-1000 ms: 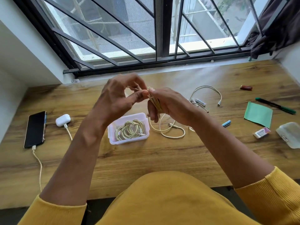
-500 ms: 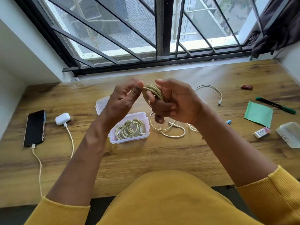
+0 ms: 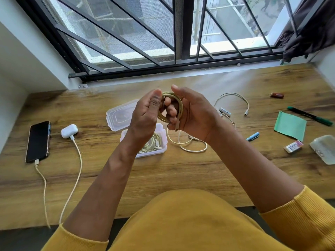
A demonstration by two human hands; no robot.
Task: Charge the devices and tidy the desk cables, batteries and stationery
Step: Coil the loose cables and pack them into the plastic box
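I hold a coiled pale yellow-green braided cable (image 3: 172,109) up over the wooden tabletop (image 3: 181,169), above the open clear plastic box (image 3: 164,140). My right hand (image 3: 192,115) has its fingers (image 3: 171,111) curled through the loops, gripping the coil, with the plug end hanging at the heel of my palm. My left hand (image 3: 146,115) is next to the coil, its thumb lying against the outer loops and its other fingers loosely bent; I cannot tell whether it is actually pinching the cable.

By my reckoning, the charging part looks done: the black smartphone (image 3: 38,141) at the left has a cable in its lower end, and the white earbud case (image 3: 69,130) beside it is plugged in too. One bundled cable already sits in the box, whose clear lid (image 3: 120,116) lies just behind it.

What is left, as I judge it: this coil has to go in the box, then the loose cream cable (image 3: 192,145) beside the box and the short white looped cable (image 3: 233,100) farther back. The white battery (image 3: 225,111), the small red cylinder (image 3: 277,95), the green pen (image 3: 310,115), the blue cap-like piece (image 3: 252,136), the eraser (image 3: 293,146) and the green paper pad (image 3: 290,125) all lie scattered at the right.
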